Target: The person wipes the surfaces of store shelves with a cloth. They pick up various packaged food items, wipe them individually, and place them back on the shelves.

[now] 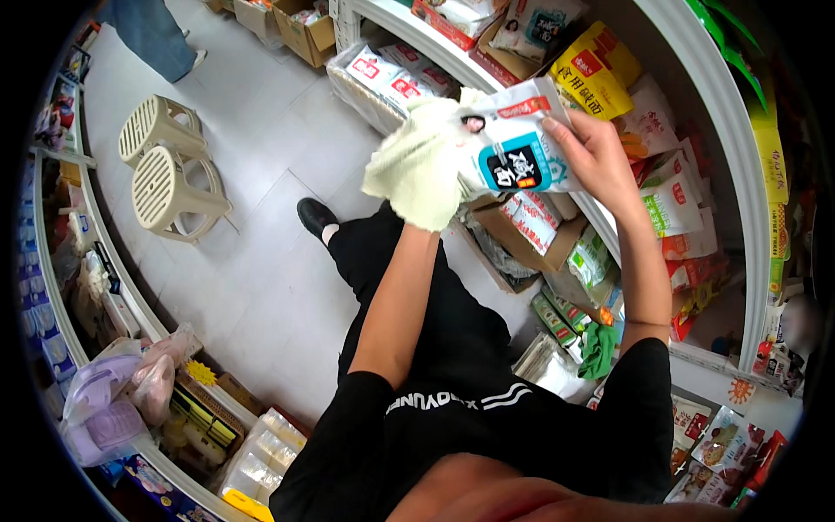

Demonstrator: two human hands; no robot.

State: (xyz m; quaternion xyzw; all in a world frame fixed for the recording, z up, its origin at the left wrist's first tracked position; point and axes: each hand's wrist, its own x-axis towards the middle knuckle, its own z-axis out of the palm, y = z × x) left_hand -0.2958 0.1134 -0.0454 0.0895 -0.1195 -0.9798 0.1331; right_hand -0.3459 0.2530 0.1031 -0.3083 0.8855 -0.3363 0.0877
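My right hand [590, 153] grips the right edge of a white and teal plastic packet [515, 147], thumb on its printed front. A pale yellow-green cloth [417, 163] covers my left hand [434, 189] and lies against the packet's left side. The fingers of that hand are hidden under the cloth. Just beyond the packet, a yellow packet [590, 72] lies on the shelf among other bagged goods.
A white shelf edge [600, 225] curves along the right. Below it stand an open cardboard box [561, 245] of packets and a green cloth [597, 350]. Two beige plastic stools [173, 189] stand on the left floor. A person's leg [147, 39] shows at the upper left.
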